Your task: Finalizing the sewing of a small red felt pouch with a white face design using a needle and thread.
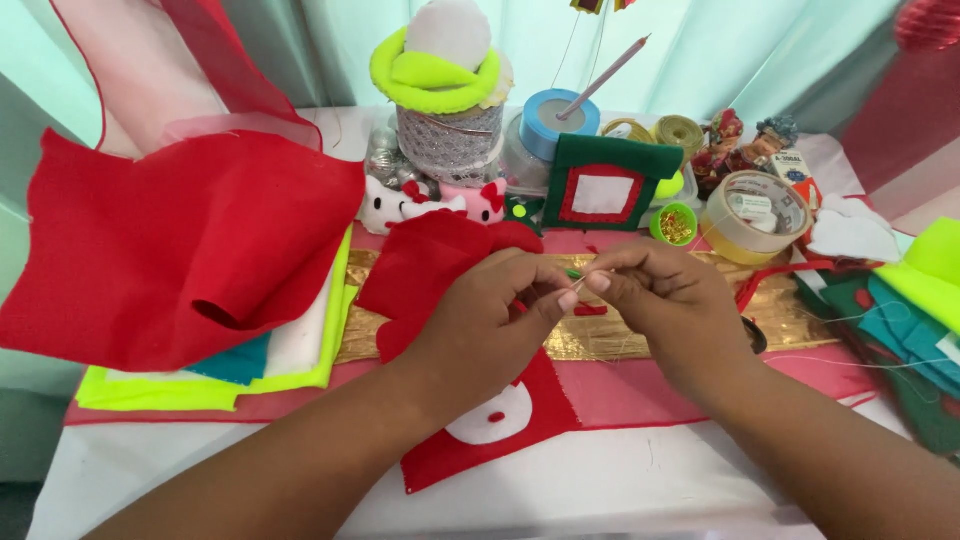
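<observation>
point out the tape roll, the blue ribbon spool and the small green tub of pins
tape roll (766, 217), head view, on its outer band
blue ribbon spool (541, 128), head view, on its side wall
small green tub of pins (658, 228), head view, on its rim

Red felt piece (440, 270) with a white circle (red-dotted) — gold strip (600, 340), neon-yellow sheet (200, 390) beside.
</observation>
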